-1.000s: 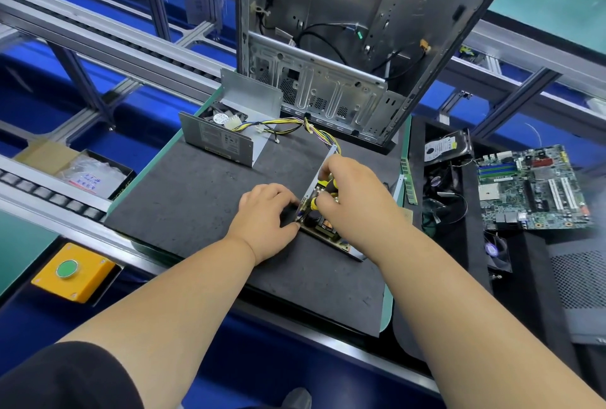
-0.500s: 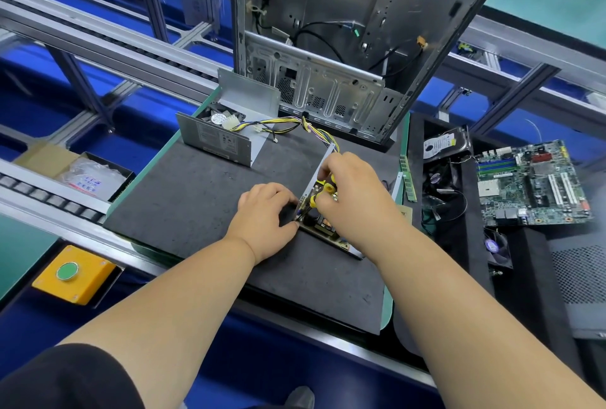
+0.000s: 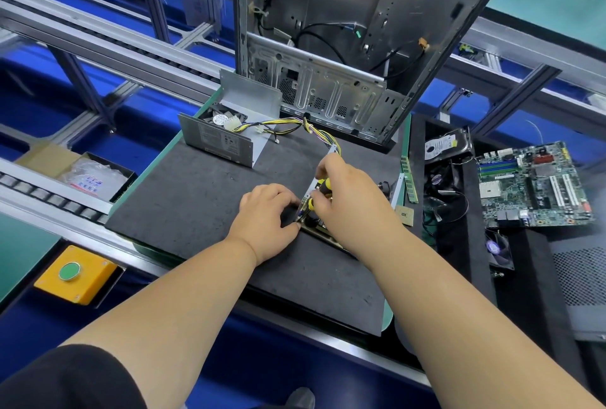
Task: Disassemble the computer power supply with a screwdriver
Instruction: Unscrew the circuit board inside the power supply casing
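The power supply (image 3: 323, 228) (its cover off, circuit board showing) is lying on the dark mat (image 3: 203, 198) just right of centre, mostly hidden under both hands. The right hand (image 3: 351, 198) is curling its fingers round the yellow-and-black screwdriver (image 3: 319, 193), whose handle is pointing up toward 1 o'clock; the tip is going down into the unit and cannot be seen. The left hand (image 3: 267, 216), at 9 o'clock of the unit, is gripping its near left corner with bent fingers and thumb. A bundle of yellow and black wires (image 3: 308, 126) is running from the unit toward 11 o'clock to the removed metal cover (image 3: 226, 133), which is standing at the mat's far edge. At 12 o'clock an open computer case (image 3: 331, 47) is standing upright. At 3 o'clock a motherboard (image 3: 537, 185) is lying well apart from the mat, with a hard drive (image 3: 442, 147) near its left side. At 8 o'clock a yellow box with a green button (image 3: 77, 277) is sitting beside the conveyor rail.
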Demonstrator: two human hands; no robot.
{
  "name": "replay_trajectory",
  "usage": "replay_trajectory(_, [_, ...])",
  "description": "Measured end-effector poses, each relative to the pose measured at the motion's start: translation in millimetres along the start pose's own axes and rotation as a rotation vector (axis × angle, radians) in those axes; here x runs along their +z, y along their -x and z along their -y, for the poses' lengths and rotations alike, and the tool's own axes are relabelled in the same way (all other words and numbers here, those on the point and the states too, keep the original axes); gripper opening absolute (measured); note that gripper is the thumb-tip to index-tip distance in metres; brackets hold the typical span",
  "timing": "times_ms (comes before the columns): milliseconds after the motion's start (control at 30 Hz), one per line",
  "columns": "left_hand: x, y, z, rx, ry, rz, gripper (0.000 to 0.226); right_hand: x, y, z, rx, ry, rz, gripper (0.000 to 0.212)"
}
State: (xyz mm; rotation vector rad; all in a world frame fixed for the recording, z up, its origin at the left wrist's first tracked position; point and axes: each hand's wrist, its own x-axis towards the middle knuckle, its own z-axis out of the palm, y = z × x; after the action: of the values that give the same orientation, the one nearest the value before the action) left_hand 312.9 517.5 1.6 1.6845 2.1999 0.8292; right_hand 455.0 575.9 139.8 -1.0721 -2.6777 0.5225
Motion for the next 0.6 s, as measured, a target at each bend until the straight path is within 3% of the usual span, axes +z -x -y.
replay_trajectory(233, [0.3, 0.7, 0.2, -0.001, 0.017, -0.007, 0.033, -0.9, 0.6, -6.2, 0.073, 0.009, 0.005, 0.005])
replay_trajectory(367, [0.4, 0.8, 0.3, 0.004, 0.010, -0.004, 0.035, -8.0, -3.2, -4.7, 0.114, 0.089, 0.041, 0.035])
replay_trajectory(500, [-1.1, 1.1, -0.3, 0.001, 0.022, 0.002, 0.034, -5.9, -6.9, -3.5, 0.098, 0.034, 0.043, 0.014])
replay_trajectory(600, [-1.9, 1.0, -0.5, 0.003, 0.028, 0.006, 0.033, -5.3, -6.9, -5.1, 0.096, -0.022, 0.021, 0.013])
